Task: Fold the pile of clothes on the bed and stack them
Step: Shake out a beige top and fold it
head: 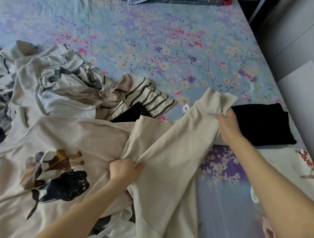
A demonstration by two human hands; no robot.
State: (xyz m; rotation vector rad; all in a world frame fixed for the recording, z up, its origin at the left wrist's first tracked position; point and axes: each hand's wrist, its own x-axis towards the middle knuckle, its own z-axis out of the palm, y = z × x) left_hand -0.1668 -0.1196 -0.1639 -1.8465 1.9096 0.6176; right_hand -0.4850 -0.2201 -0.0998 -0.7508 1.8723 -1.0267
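A cream garment stretches across the bed from lower centre to the right. My left hand is shut on a bunched part of it near the middle. My right hand grips its far end, where the cuff sticks up. Under it on the left lies a beige top with a dark printed figure. Behind that sits the unfolded pile of pale clothes, with a striped piece at its right edge. A folded black garment lies flat just right of my right hand.
The bed has a blue floral sheet. More clothes lie at the far top edge. A purple patterned cloth and a white printed cloth cover the near right. The bed's right edge meets grey furniture.
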